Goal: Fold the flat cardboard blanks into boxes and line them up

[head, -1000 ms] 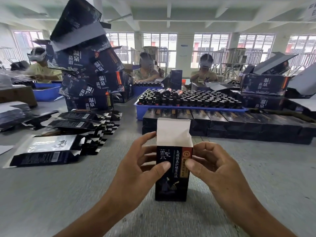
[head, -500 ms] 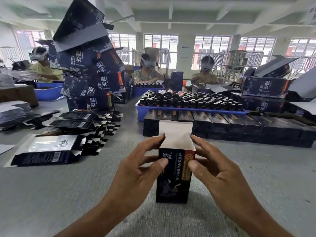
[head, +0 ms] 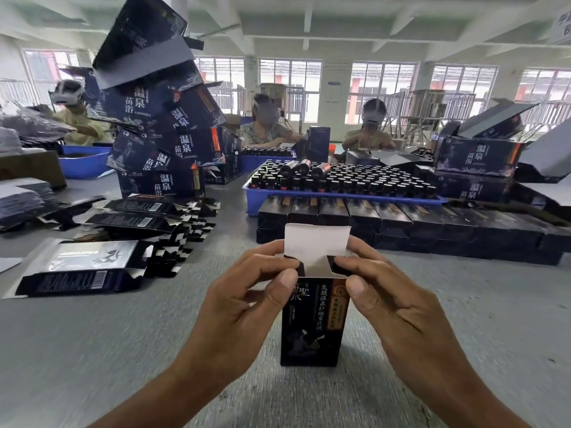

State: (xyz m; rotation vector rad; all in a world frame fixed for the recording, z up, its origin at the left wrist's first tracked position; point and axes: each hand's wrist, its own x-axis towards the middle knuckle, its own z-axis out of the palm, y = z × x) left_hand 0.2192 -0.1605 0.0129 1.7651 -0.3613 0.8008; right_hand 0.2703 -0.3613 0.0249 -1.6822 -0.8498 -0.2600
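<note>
On grey felt: upright rectangular carton (head: pixel 313 322).

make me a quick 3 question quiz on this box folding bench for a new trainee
1. True or false: the top lid flap of the upright box is already tucked shut.
2. What fills the blue tray behind the row of finished boxes? A) bottles B) tape rolls C) scissors
3. On which side of the person lie the flat blanks?

Key:
1. False: it stands up, while the left hand and right hand pinch the side flaps at the box's top.
2. A, dark bottles.
3. Left.
</note>
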